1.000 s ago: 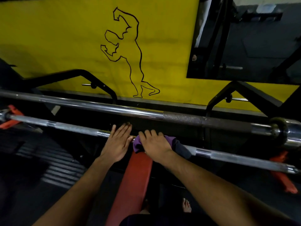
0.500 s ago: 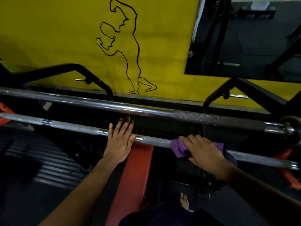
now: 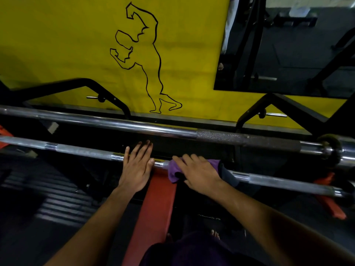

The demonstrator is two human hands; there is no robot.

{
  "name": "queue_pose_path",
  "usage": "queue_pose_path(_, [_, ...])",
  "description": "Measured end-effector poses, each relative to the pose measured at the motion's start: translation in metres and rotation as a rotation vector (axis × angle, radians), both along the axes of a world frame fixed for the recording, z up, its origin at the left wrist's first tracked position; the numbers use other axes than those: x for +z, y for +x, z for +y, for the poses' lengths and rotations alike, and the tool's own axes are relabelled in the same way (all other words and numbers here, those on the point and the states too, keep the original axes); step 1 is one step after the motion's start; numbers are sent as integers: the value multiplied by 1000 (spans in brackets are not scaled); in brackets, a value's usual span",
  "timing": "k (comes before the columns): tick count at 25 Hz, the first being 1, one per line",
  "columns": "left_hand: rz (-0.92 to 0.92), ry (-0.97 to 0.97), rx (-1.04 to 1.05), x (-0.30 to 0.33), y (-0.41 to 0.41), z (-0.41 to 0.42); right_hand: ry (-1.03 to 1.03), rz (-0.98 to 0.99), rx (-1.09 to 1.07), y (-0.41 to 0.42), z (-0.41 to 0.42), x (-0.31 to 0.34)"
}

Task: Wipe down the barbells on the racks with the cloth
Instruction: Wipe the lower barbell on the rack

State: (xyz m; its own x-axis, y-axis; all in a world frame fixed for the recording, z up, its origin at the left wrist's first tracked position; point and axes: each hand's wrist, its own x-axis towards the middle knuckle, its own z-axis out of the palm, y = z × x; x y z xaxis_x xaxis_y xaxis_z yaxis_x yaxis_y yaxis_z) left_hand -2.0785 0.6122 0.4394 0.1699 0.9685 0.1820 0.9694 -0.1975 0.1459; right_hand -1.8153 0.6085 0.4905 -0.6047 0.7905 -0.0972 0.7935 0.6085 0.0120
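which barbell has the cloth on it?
The nearer, lower barbell: the right hand presses the purple cloth round it. The farther barbell is untouched.

gym | racked barbells (image 3: 134, 125) | red bench (image 3: 153, 208) | bodybuilder outline (image 3: 142, 54) on yellow wall (image 3: 57, 45)

Dim light, glare on the near barbell (image 3: 80, 150), curved wide-angle edges, perhaps slight blur

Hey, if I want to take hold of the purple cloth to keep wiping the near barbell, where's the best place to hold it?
Probably from above, where the purple cloth drapes over the near barbell. It hangs down both sides of the round shaft, so fingers over the top can wrap it around the bar. The right hand holds it that way; the left hand rests flat on the bar.
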Motion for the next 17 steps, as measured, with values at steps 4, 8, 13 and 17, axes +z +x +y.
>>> queue_pose_path(4, [-86, 34, 185, -5, 9, -4, 26, -17, -85, 79, -22, -8])
queue_pose_path(8, [-549, -5, 715, 0, -2, 4, -7, -93, -70, 82, -15, -5])
queue_pose_path(13, [-563, -36, 775, 6, -19, 23, -17, 28, 76, -41, 14, -3])
queue_pose_path(17, [-460, -6, 718, 0, -25, 20, 75, 61, 98, -72, 17, -7])
